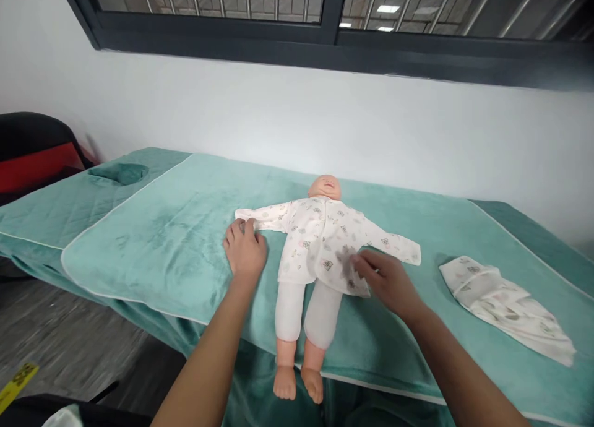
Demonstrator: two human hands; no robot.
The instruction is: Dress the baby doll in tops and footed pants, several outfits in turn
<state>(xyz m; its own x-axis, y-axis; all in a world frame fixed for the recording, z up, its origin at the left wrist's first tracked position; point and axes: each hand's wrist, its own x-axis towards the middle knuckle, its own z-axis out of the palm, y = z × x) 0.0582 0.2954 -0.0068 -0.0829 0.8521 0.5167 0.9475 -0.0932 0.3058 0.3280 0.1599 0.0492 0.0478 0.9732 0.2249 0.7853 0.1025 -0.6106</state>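
Note:
A baby doll (325,187) lies on its back, its head towards the wall and its bare feet towards me. It has on a white printed baby shirt (304,244), arms spread in the sleeves, and white leg coverings (288,312). My left hand (245,250) is at the cuff of the sleeve on the left, fingers bent over its edge. Over the shirt's right lower front is my right hand (385,281), thumb and forefinger drawn together; whether cloth is between them is hidden. To the right lies a folded, printed white cloth garment (505,309).
A teal plush cover (153,241) lies over a padded bed (88,195) with a face hole at its left end. Behind stand a white wall (232,111) and a barred window. A black and red chair (37,161) is at the far left.

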